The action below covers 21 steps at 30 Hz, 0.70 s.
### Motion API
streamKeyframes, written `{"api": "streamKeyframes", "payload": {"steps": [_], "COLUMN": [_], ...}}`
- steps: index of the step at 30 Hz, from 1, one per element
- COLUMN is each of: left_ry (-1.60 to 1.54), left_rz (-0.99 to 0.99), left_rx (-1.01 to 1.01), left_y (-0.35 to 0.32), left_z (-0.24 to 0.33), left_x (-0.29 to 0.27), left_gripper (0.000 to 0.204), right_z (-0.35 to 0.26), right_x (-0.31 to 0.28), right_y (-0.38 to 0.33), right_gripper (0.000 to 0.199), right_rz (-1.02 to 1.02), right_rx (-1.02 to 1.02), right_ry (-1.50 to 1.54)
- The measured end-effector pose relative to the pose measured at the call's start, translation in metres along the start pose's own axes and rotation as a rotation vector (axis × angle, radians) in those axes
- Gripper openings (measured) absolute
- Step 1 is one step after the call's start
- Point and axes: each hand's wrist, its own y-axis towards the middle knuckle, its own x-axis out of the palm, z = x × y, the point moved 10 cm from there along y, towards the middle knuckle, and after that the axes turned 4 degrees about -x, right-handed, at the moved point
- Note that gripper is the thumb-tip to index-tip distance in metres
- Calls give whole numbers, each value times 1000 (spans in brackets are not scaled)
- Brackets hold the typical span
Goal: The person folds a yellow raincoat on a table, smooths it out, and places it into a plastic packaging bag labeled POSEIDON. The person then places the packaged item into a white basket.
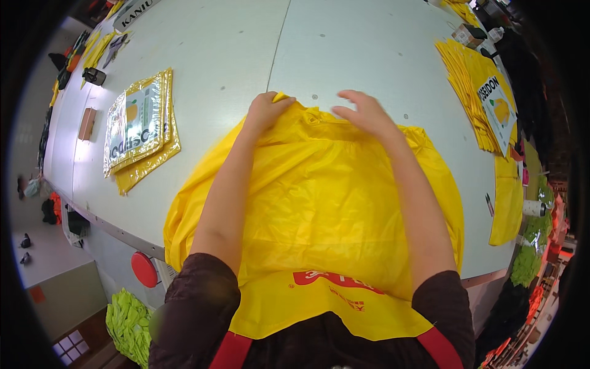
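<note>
You're in what looks like a garment workshop: broad worktable (344, 55) at twelve, scissors (114, 50) at ten, packaged yellow stack (470, 86) at two, lime cloth (128, 323) heaped at eight o'clock!

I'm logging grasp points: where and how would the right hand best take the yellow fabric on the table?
Probably pinch the far edge of the yellow fabric, right of its gathered bunch, coming from the far side. That edge lies near the right hand, whose thumb and fingers are apart; the left hand grips it farther left.
</note>
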Motion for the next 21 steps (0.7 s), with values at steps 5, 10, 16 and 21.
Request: {"api": "streamKeyframes", "payload": {"steps": [5,10,16,21], "left_ry": [-465,-842,-1105,-1235], "left_rz": [-1,0,-31,-47], "left_rx": [118,68,61,-1], "left_y": [-19,-38,-55,-44], "left_z": [3,-11,-5,-24], "left_x": [-2,0,16,3], "left_gripper": [26,20,19,21], "right_z": [1,-9,-42,-35], "right_x": [85,100,84,86], "right_y": [25,18,17,3], "right_gripper": [53,42,33,36], "right_rz": [-381,-441,-155,-241], "right_rx": [156,183,46,78], "right_ry": [325,177,-443,498]}}
